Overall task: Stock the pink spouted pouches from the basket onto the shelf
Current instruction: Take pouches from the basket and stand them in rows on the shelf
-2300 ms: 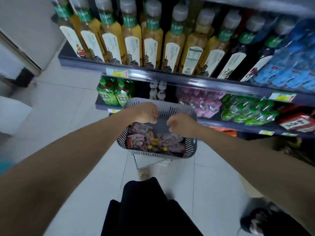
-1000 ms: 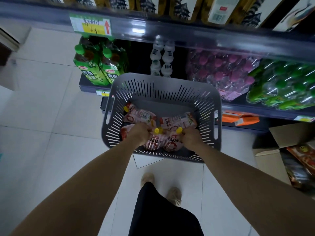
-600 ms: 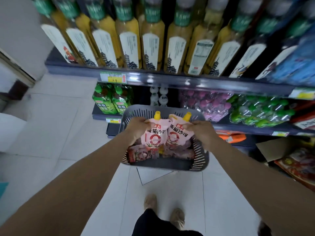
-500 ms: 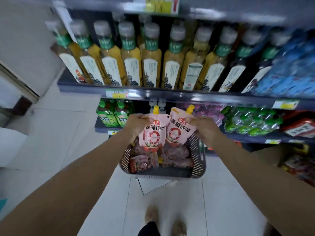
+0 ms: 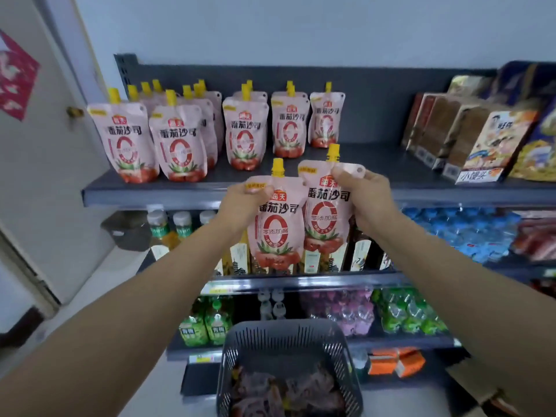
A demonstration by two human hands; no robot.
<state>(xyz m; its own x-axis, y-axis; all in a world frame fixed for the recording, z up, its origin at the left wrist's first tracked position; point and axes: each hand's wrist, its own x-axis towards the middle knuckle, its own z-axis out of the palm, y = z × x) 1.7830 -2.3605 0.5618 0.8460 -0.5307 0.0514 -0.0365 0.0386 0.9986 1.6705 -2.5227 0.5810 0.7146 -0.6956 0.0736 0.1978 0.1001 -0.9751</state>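
Note:
My left hand [image 5: 245, 203] pinches the top left corner of one pink spouted pouch [image 5: 275, 230], held upright in the air. My right hand [image 5: 365, 200] grips the top right of a second pink pouch [image 5: 326, 215] beside it. Both pouches hang just in front of the top shelf's [image 5: 376, 164] front edge. Several matching pink pouches [image 5: 180, 142] with yellow spouts stand in rows on the left half of that shelf. Below, the grey slotted basket [image 5: 285, 338] holds more pouches [image 5: 261, 392], dim in shadow.
Bare shelf surface lies to the right of the standing pouches, up to the brown boxed snacks [image 5: 469, 139]. Tall yellow bottles [image 5: 183, 227] fill the shelf below, green bottles [image 5: 206, 326] lower down. A white door [image 5: 39, 176] stands at the left.
Both hands took a pouch each from the basket and raised them from basket height to the top shelf's edge. The view has tilted up, revealing the top shelf.

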